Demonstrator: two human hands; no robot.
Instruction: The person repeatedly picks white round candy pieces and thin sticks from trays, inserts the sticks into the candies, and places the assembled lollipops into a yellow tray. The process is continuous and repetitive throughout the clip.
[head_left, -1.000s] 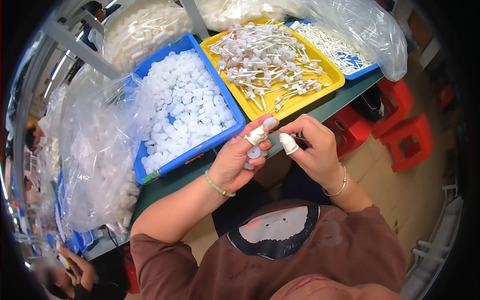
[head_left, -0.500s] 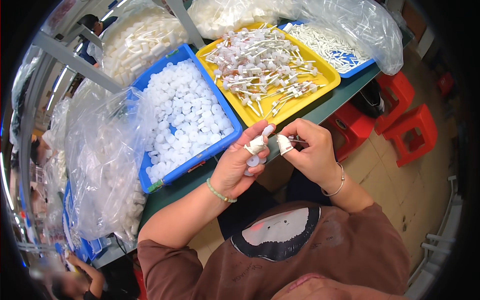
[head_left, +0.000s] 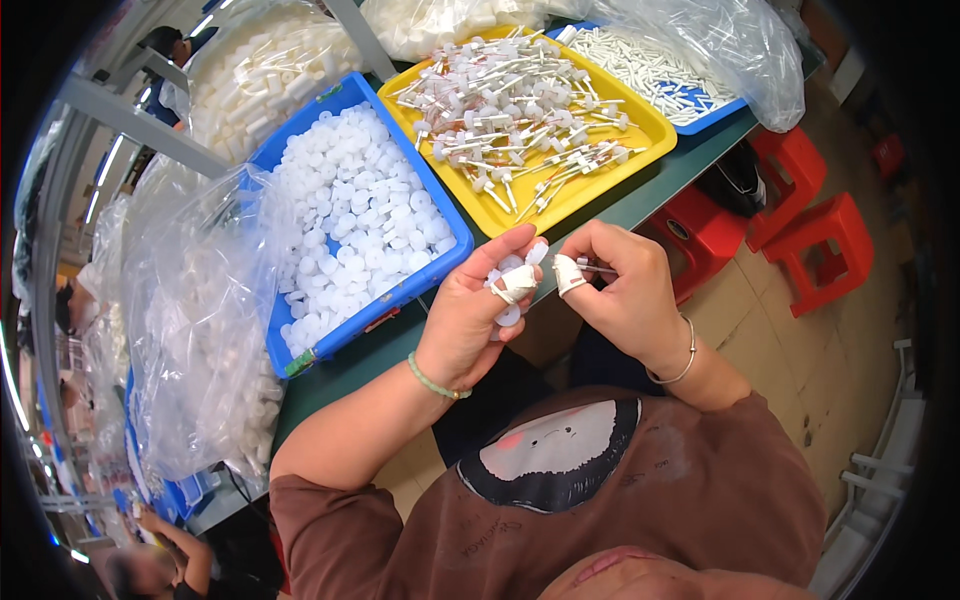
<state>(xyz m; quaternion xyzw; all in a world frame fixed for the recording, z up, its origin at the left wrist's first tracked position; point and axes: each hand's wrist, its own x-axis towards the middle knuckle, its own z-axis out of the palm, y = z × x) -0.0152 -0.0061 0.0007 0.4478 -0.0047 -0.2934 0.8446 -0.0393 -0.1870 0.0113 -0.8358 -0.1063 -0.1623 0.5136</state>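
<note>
My left hand (head_left: 462, 318) is closed around several small translucent white plastic discs (head_left: 510, 316), with white tape wrapped on its thumb. One disc (head_left: 537, 252) stands out at the fingertips, facing my other hand. A short gap away, my right hand (head_left: 628, 297) pinches a thin metallic rod (head_left: 598, 267) between its taped thumb and index finger. Most of the rod is hidden by the fingers. Both hands are over the near table edge, below a yellow tray (head_left: 585, 192) of assembled pieces with thin stems and white discs. Left of it, a blue tray (head_left: 437, 267) contains many loose discs.
At the back right, another blue tray (head_left: 715, 122) holds short white sticks beside a clear plastic bag (head_left: 755, 65). Plastic bags of white parts (head_left: 215, 330) crowd the left side. Red stools (head_left: 825, 250) stand right of the green table (head_left: 640, 200). Other people are at far left.
The trays sit slightly higher and further left in the picture. My right hand has tilted a little, and its rod shows more. Both hands keep their grips.
</note>
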